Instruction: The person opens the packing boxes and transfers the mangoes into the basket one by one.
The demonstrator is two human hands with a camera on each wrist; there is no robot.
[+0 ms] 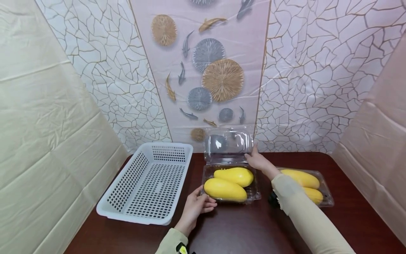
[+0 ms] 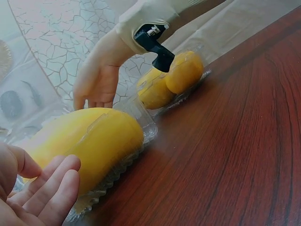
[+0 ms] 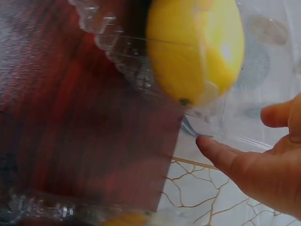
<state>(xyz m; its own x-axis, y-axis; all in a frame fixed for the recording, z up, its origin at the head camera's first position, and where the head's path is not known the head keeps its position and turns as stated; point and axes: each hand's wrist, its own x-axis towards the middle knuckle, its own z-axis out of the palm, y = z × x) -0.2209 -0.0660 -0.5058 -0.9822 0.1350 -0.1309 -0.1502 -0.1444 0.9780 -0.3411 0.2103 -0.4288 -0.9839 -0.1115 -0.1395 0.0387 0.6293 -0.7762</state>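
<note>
A clear plastic clamshell box (image 1: 252, 195) stands on the table with its lid (image 1: 228, 144) raised at the back. Inside lie two yellow papaya-like fruits, a front one (image 1: 225, 189) and a rear one (image 1: 238, 175). At the box's front left corner is my left hand (image 1: 197, 206), fingers loosely bent; in the left wrist view they lie close beside the front fruit. My right hand (image 1: 260, 161) is by the lid's right edge. In the right wrist view its thumb and finger stand apart, and whether they touch the lid is hard to tell.
A white perforated plastic basket (image 1: 101, 206) stands on the left of the dark wooden table (image 1: 234, 229). To the right, partly behind my right forearm, is another clear box (image 1: 328, 199) with two yellow fruits (image 1: 301, 178). Patterned cloth (image 1: 317, 88) hangs behind the table.
</note>
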